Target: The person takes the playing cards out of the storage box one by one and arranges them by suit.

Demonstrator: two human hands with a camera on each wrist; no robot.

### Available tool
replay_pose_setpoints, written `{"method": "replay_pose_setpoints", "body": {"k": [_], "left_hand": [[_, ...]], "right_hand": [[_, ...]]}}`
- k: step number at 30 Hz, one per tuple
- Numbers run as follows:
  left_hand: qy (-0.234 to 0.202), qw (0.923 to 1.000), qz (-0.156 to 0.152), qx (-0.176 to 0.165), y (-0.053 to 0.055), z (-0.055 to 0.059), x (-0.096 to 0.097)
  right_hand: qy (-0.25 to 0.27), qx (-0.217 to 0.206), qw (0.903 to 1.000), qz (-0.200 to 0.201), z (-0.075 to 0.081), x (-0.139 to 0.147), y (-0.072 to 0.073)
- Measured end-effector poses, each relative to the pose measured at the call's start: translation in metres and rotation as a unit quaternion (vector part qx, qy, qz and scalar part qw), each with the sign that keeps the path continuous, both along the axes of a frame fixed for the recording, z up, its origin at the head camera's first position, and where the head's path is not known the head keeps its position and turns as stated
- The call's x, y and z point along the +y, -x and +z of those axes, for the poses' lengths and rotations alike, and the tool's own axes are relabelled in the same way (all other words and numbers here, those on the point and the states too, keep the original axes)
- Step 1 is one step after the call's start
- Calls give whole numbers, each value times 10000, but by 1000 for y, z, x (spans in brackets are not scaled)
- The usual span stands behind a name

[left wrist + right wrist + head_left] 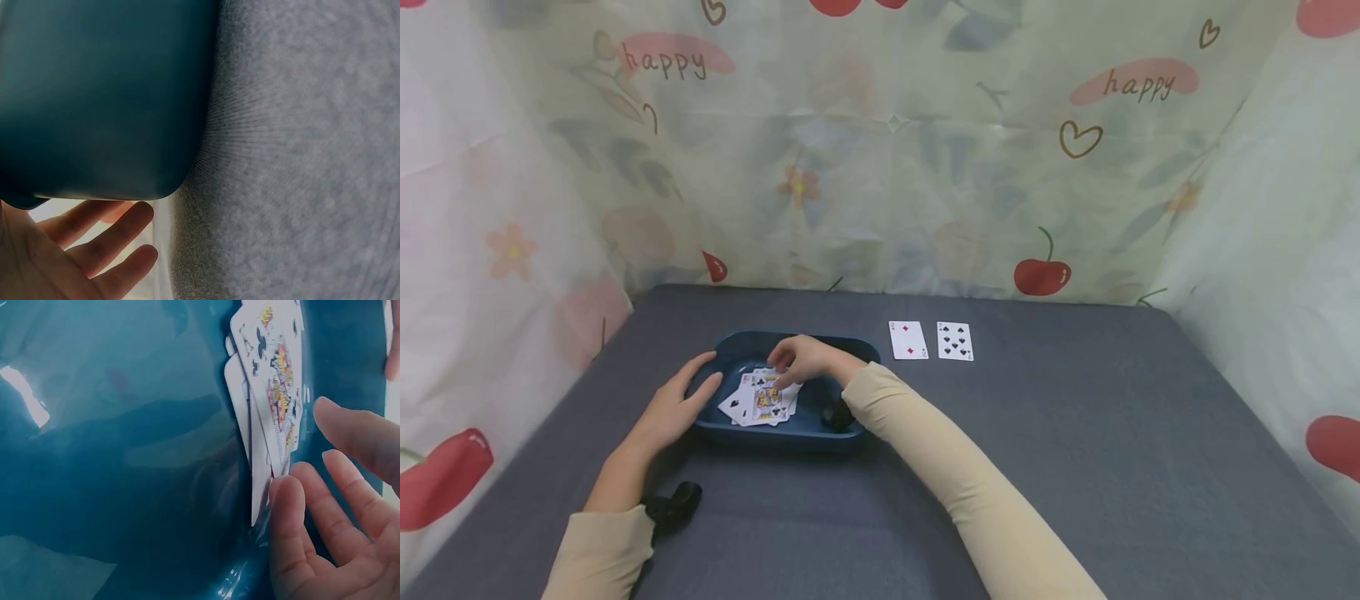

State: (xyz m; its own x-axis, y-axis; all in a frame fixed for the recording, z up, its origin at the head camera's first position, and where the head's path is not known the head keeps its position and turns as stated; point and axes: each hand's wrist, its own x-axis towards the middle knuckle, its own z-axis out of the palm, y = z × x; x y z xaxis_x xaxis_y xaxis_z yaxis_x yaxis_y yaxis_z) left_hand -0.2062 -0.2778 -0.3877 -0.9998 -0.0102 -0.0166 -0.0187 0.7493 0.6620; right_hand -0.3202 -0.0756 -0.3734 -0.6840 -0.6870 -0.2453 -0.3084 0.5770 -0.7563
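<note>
Two face-up cards (908, 341), far side, right of the tray (775, 440); spaced probably for legibility. One loose card pile (767, 402), tray's left half. Left hand (672, 412), fingers spread, gripless, likely steadying tray's left end; right hand (807, 358), half-curled over pile, nothing visibly pinched.

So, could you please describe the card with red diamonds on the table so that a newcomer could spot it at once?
On the dark grey table, find the blue tray and look beside its far right corner. There the left card lies face up beside the right card; its red diamonds set it apart from that neighbour's black pips.
</note>
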Motion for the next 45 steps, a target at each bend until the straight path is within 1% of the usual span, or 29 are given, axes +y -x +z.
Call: {"method": "replay_pose_setpoints", "body": {"k": [5,8,12,15,18,21,24,27,31,34,37,40,41,45], "left_hand": [[-13,10000,-37,40,0,0,0],[-7,10000,-47,50,-1,0,-1],[-29,10000,-38,23,-1,0,0],[-32,10000,-39,18,-1,0,0],[-26,10000,-41,24,-1,1,0],[-32,10000,-38,29,-1,1,0],[-33,10000,-40,33,-1,0,0],[-39,10000,-45,31,-1,0,-1],[-48,10000,-39,35,-1,0,-1],[-41,10000,-31,38,-1,-1,-1],[-20,10000,-10,21,-1,-1,0],[2,10000,7,-10,0,0,0],[8,10000,11,-13,0,0,0],[4,10000,-9,-28,0,0,0]], "right_hand": [[-398,466,9981,96,-2,-2,-3],[-679,811,9942,180,-2,-4,-4],[-969,1103,9889,214,-3,-7,-8],[-1122,1174,9866,163,-3,-9,-12],[-1263,1158,9852,49,-2,-10,-14],[-1395,1185,9831,-27,-3,-11,-14],[-1403,1187,9830,-39,-3,-10,-13],[-1209,988,9877,-54,-3,-9,-12],[-692,469,9965,-69,-2,-5,-11],[-329,81,9994,-35,0,-1,-10],[-15,-402,9991,-95,4,2,-9],[278,-794,9961,-247,10,5,-6],[372,-877,9950,-298,12,6,-5],[676,-975,9918,-483,21,11,-3]]}}
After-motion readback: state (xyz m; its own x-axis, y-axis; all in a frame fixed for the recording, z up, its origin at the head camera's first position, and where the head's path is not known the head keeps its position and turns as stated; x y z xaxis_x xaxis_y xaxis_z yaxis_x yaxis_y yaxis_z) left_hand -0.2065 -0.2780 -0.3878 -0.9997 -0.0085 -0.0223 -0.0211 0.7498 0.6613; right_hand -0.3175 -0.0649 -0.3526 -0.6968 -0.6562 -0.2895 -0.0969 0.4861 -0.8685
